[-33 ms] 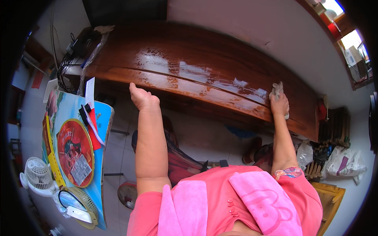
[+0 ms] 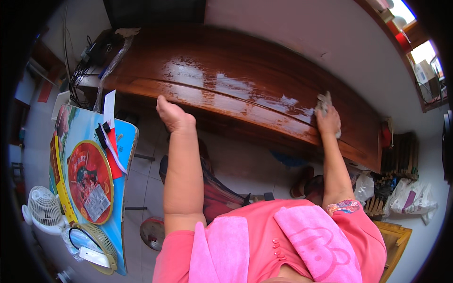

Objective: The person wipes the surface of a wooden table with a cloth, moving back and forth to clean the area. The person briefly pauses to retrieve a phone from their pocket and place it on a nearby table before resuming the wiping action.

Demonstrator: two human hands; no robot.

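Observation:
My right hand (image 2: 328,121) presses a crumpled pale greyish cloth (image 2: 322,103) onto the reddish-brown wooden cabinet top (image 2: 264,61), toward its right end. Wet, shiny streaks (image 2: 231,85) run along the wood to the left of the cloth. My left hand (image 2: 176,115) is at the cabinet's front edge, left of centre, with its forearm stretched forward. Its fingers are mostly turned out of sight, so their pose does not show.
At left, a small blue table (image 2: 121,141) bears a round red lid (image 2: 90,181), a white fan (image 2: 45,207) and a yellowish basket (image 2: 101,240). Black cables (image 2: 78,85) hang at the cabinet's left end. A white plastic bag (image 2: 413,200) lies at right.
My right hand has slid a little to the left along the cabinet top with the cloth. My left hand stays nearly in place at the front edge.

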